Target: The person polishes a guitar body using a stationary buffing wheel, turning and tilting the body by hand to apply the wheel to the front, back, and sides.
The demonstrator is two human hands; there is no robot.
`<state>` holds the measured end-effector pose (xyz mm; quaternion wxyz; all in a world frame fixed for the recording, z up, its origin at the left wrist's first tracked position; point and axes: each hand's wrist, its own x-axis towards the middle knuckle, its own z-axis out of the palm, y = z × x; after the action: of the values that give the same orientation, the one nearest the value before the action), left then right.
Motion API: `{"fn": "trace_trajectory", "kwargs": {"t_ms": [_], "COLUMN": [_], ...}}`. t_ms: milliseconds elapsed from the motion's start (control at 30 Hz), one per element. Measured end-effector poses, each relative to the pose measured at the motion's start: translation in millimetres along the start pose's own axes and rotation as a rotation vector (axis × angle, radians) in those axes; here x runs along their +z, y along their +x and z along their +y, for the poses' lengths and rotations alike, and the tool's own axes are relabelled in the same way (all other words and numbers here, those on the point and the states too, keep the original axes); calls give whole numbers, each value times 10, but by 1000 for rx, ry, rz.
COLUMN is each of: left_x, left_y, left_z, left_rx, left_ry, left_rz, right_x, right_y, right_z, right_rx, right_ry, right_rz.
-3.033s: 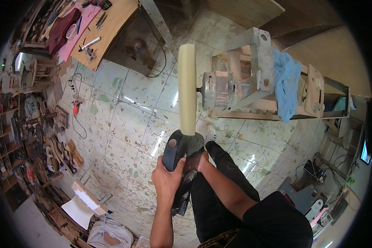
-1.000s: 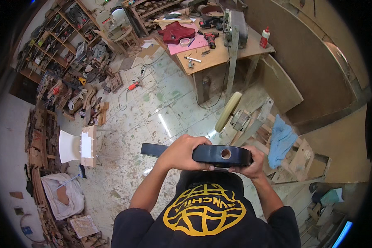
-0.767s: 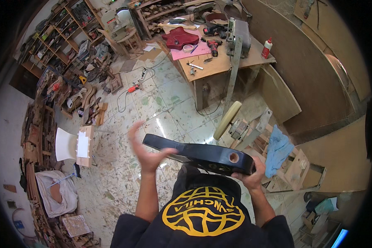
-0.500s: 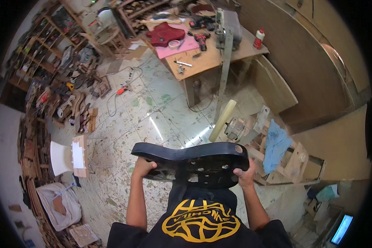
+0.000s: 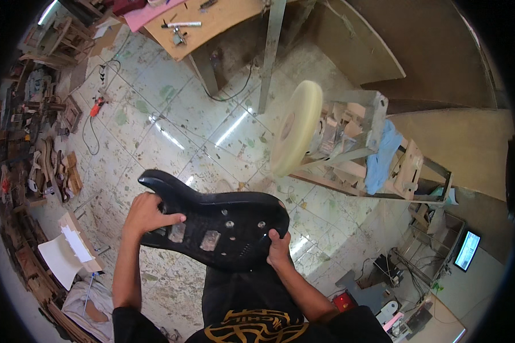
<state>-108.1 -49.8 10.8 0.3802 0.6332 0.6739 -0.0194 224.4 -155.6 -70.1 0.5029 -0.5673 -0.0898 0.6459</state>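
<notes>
Left hand (image 5: 144, 216): closed around the left end of the black guitar body (image 5: 243, 208), thumb flat on the face; right hand (image 5: 278, 249): gripping the lower right edge, thumb on the face, fingers mostly hidden beneath; the body lies between them, in front of the wearer's lap, its routed and drilled face turned up.

For good control, both grips should probably be firm and well separated; thumbs are best set clear of the cutouts, and the edges, likely smooth, call for even pressure; any turn should be made slowly, with the pointed horn swung wide of obstacles.

Beyond the right end, near but apart, stands a pale yellow wheel (image 5: 301, 126); whether it spins cannot be told; it is the main obstruction, and fingers and loose fabric should be held away from it; a metal frame (image 5: 374, 117) carries it, with a blue cloth (image 5: 382, 159) draped behind; farther off, a workbench (image 5: 226, 26) and, on the floor, a red corded tool (image 5: 97, 107) present a snagging hazard.
</notes>
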Motion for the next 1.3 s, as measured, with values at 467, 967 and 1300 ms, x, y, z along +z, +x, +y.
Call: {"fn": "trace_trajectory", "kwargs": {"t_ms": [467, 967, 1300], "left_x": [170, 481, 707], "left_y": [1036, 1307, 1399], "left_z": [-65, 302, 499], "left_rx": [225, 243, 297], "left_ry": [293, 228, 163], "left_rz": [116, 51, 43], "right_x": [15, -150, -367], "right_y": [360, 526, 481], "right_z": [835, 409, 256], "right_rx": [-34, -30, -99], "right_ry": [-13, -1, 3], "right_rz": [297, 410, 435]}}
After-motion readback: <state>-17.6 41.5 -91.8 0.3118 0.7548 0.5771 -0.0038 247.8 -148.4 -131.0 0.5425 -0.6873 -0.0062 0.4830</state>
